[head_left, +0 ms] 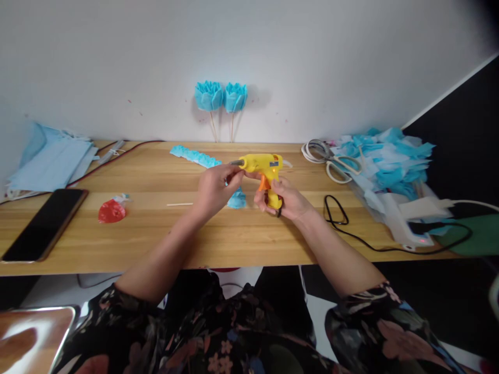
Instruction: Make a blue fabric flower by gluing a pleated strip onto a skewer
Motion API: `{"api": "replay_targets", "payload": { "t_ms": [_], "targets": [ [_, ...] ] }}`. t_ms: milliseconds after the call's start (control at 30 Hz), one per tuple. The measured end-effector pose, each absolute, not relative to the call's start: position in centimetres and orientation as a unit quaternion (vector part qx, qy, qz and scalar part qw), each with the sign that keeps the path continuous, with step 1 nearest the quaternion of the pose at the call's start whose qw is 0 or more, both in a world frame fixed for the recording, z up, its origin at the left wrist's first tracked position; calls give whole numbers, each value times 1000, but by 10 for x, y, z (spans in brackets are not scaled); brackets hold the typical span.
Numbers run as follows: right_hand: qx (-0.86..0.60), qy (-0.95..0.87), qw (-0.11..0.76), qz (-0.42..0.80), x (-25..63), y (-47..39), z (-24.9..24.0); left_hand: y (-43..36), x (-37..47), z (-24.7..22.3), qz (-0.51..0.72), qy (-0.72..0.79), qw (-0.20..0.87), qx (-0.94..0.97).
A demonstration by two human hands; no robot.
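Head view: your wooden table (pixel 268 244) spans the scene, with a heap of blue and white pieces (pixel 393 161) at the far right and two blue flowers (pixel 209 96) on thin stems along the back edge. Your right hand (pixel 286 197) is wrapped around the handle of the yellow glue gun (pixel 259 163), which is raised over the middle of the table and points left. Your left hand (pixel 218 188) is near the gun's front end, thumb and fingers drawn close together; I cannot tell what, if anything, they pinch. Behind that hand runs a blue ruffled strip (pixel 193 156). The step in hand looks like gluing at this strip, so the next move seems to call for a steady aim, a measured squeeze and left fingertips clear of the likely hot end. Whether the blue piece (pixel 236 199) below your left fingers belongs to the strip is unclear, as your hand covers the part between. A thin stick (pixel 180 204) slips out of sight behind your left wrist. Pressure on the orange trigger (pixel 264 183) and any glue at the nozzle (pixel 236 163) are too small to make out.
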State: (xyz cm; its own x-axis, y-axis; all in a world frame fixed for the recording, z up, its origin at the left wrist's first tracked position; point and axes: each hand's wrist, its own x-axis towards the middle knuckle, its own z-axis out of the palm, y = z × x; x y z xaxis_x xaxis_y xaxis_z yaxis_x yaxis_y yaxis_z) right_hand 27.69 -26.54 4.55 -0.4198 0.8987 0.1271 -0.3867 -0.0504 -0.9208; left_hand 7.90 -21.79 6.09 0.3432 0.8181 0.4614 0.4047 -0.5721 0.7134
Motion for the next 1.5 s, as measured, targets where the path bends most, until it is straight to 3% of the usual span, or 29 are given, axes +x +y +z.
{"api": "replay_targets", "payload": {
  "t_ms": [367,533,700,933,1300,1500],
  "targets": [
    [-311,-522,402,685,286,-268,46,-209,71,53,347,398,143,837],
    [-327,-477,445,684,283,-266,48,-202,72,49,351,461,33,814],
    [-362,-371,546,658,285,-258,49,-203,72,49,381,449,126,798],
    [-385,-323,574,647,286,-255,52,-220,85,45,381,333,302,808],
    [-364,-350,565,652,287,-254,44,-222,85,53,411,323,373,767],
    [-374,-381,565,630,285,-255,43,-219,85,48,413,344,357,764]
  ]
}}
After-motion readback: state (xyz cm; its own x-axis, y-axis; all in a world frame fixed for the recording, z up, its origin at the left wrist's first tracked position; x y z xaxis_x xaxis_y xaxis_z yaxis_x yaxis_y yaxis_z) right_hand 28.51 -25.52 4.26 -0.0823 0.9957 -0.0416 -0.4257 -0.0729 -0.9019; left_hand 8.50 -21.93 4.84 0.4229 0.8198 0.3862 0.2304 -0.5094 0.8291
